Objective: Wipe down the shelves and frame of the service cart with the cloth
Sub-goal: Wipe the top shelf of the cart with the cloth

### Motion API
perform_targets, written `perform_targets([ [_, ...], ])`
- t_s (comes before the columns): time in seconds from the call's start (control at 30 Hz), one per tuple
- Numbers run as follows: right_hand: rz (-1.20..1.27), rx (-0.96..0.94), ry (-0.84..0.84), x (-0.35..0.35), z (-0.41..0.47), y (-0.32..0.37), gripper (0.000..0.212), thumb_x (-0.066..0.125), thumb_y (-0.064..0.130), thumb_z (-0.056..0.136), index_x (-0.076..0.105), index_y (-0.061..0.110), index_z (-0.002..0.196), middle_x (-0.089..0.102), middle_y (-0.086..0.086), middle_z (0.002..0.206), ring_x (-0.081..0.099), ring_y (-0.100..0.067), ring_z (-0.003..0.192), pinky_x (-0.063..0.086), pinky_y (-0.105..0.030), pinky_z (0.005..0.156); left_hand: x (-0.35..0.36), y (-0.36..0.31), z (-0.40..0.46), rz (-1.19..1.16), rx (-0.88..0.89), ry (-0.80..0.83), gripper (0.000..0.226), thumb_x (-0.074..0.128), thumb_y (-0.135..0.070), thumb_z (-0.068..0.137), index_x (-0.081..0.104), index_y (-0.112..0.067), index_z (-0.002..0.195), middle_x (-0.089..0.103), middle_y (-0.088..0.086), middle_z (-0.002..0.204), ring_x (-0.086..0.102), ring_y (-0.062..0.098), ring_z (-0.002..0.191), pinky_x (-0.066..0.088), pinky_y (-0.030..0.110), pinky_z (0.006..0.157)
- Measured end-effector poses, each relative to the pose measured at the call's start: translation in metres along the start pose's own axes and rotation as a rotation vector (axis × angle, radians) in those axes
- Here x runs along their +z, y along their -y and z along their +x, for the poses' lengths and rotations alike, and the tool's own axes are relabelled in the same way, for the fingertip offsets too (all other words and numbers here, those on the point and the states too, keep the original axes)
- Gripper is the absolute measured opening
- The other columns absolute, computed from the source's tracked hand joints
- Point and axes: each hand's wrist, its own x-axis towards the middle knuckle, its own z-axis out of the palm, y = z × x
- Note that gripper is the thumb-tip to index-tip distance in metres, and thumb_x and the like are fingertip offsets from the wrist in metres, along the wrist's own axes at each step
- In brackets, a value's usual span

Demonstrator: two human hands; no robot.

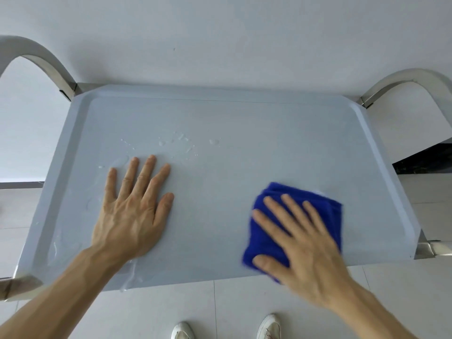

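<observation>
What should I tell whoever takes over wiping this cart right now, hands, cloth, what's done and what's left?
Left hand: flat, fingers spread, pressing on the top shelf.
Right hand: flat on the folded blue cloth, near the shelf's front right.
Done: cannot tell how much has been wiped; the right side looks dry.
Left: water droplets at the middle left, wet streaks by the left hand, then the metal frame. Lower shelves are out of view.
</observation>
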Motion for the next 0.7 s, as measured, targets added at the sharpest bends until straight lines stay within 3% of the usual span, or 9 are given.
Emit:
perform_targets([
  [0.1,-0.001,0.223,0.022,-0.01,0.011,-0.034,0.076,0.018,0.076,0.094,0.032,0.033,0.155,0.025,0.003,0.164,0.025,-0.026,0.151,0.023,-0.054,0.12,-0.001,-0.004,0.003,0.004,-0.01,0.004,0.066,0.001,-0.056,0.098,0.007,-0.034,0.16,0.0,-0.007,0.168,-0.009,0.017,0.154,-0.008,0.049,0.123],
  [0.23,-0.008,0.477,-0.061,-0.007,0.066,-0.03,0.081,0.01,0.075,0.092,0.024,0.031,0.157,0.021,-0.001,0.166,0.019,-0.03,0.152,0.019,-0.058,0.119,-0.002,-0.005,0.003,-0.001,-0.006,0.001,0.067,0.002,-0.056,0.098,0.01,-0.032,0.16,0.004,-0.006,0.168,-0.006,0.018,0.155,-0.006,0.049,0.124],
  [0.4,0.087,0.608,-0.069,-0.008,0.136,-0.012,0.082,0.01,0.076,0.091,0.013,0.03,0.159,0.01,-0.003,0.168,0.009,-0.033,0.154,0.011,-0.062,0.12,-0.002,-0.004,0.002,-0.023,-0.001,0.001,0.066,0.007,-0.056,0.099,0.016,-0.031,0.159,0.008,-0.004,0.167,-0.002,0.019,0.155,-0.004,0.05,0.124],
  [0.47,0.097,0.563,-0.066,-0.01,0.143,-0.002,0.082,0.011,0.076,0.091,0.013,0.03,0.159,0.008,-0.001,0.168,0.006,-0.032,0.154,0.009,-0.061,0.121,-0.003,-0.003,0.003,-0.021,0.002,0.001,0.065,0.008,-0.055,0.1,0.017,-0.031,0.159,0.01,-0.004,0.167,0.0,0.02,0.155,-0.003,0.052,0.124],
  [0.6,0.046,0.245,-0.121,-0.007,0.112,0.032,0.075,0.022,0.072,0.095,0.034,0.027,0.155,0.023,0.0,0.166,0.02,-0.03,0.152,0.018,-0.058,0.12,-0.003,-0.003,0.002,-0.018,0.011,-0.002,0.064,0.01,-0.054,0.101,0.019,-0.029,0.159,0.012,-0.002,0.167,0.002,0.022,0.154,0.001,0.054,0.123],
  [0.7,0.03,0.06,-0.117,0.003,0.094,0.044,0.072,0.028,0.07,0.098,0.037,0.026,0.154,0.024,0.002,0.165,0.018,-0.027,0.153,0.022,-0.058,0.119,-0.003,-0.003,0.002,-0.011,0.014,-0.006,0.063,0.015,-0.052,0.101,0.025,-0.026,0.158,0.018,0.0,0.166,0.008,0.024,0.154,0.007,0.056,0.123],
])
